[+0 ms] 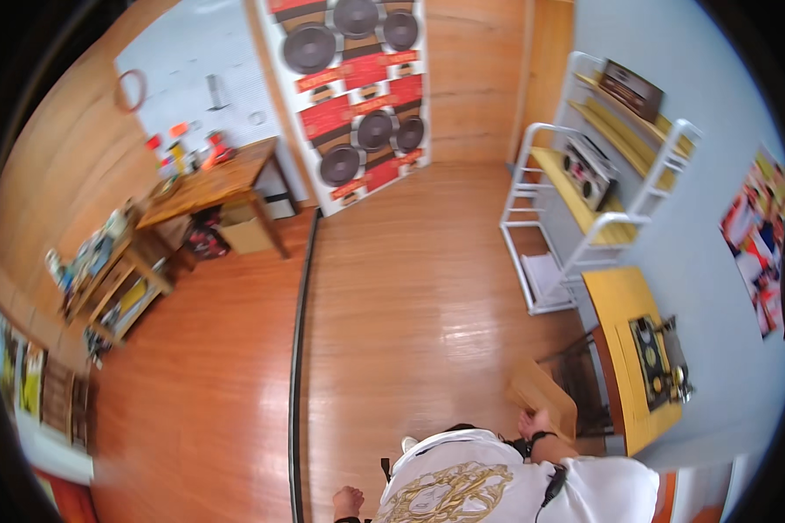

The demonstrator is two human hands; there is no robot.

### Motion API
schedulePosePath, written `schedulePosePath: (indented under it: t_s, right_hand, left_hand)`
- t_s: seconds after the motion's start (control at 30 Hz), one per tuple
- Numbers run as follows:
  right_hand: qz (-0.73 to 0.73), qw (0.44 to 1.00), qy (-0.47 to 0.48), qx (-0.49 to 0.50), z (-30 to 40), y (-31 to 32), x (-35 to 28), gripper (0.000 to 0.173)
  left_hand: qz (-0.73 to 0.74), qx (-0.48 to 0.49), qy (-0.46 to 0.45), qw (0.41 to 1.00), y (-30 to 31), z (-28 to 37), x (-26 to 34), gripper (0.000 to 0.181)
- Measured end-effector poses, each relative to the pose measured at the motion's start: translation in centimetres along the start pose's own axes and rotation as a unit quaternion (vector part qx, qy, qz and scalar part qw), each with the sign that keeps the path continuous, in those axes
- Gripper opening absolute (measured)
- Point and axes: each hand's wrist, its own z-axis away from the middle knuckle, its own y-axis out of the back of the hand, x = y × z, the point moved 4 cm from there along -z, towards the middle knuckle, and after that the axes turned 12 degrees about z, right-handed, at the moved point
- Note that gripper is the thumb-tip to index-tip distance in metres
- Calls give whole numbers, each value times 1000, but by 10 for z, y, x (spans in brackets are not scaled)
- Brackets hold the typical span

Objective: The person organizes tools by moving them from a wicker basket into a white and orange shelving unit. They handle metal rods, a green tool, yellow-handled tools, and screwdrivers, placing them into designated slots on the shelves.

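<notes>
My right hand point(535, 423), with a dark band at the wrist, is curled at the near edge of a brown board-like thing point(546, 389) and appears to grip it. That thing has rounded corners and looks blurred at its far end; its material is unclear. My left hand point(348, 502) hangs at the bottom of the view, fingers curled in, with nothing visible in it. Right of the brown thing stands a yellow-topped table point(618, 314) bearing a dark device with round parts point(651, 363). A dark chair point(575, 372) is partly hidden beside the table.
A white-framed shelf point(566, 268) with a boombox point(589, 171) stands ahead right. A black strip point(299, 346) runs along the wood floor point(392, 314). Farther left are a wooden workbench point(216, 180), a cardboard box point(245, 236) and a low wooden shelf unit point(127, 287).
</notes>
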Motion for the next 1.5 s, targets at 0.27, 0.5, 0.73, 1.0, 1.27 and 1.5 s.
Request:
schedulePosePath:
  t_s: [0.27, 0.5, 0.73, 1.0, 1.27, 1.5]
  right_hand:
    - [242, 965, 21, -96, 78, -90, -17, 53]
    - [278, 922, 3, -268, 43, -130, -16, 38]
    - [545, 791, -63, -272, 27, -305, 13, 49]
    - [732, 620, -50, -280, 28, -553, 39, 61]
    - [809, 501, -14, -306, -8, -726, 51, 74]
    - [815, 464, -41, -345, -24, -799, 84, 78]
  left_hand:
    - [-807, -127, -199, 541, -2, 3, 15, 30]
    - [-93, 33, 31, 995, 5, -45, -29, 11]
    - [94, 259, -42, 960, -37, 8, 27, 18]
    - [157, 358, -16, 920, -64, 15, 8, 22]
    - [310, 353, -80, 879, -157, -11, 70, 24]
    - [348, 390, -72, 850, -182, -21, 66, 20]
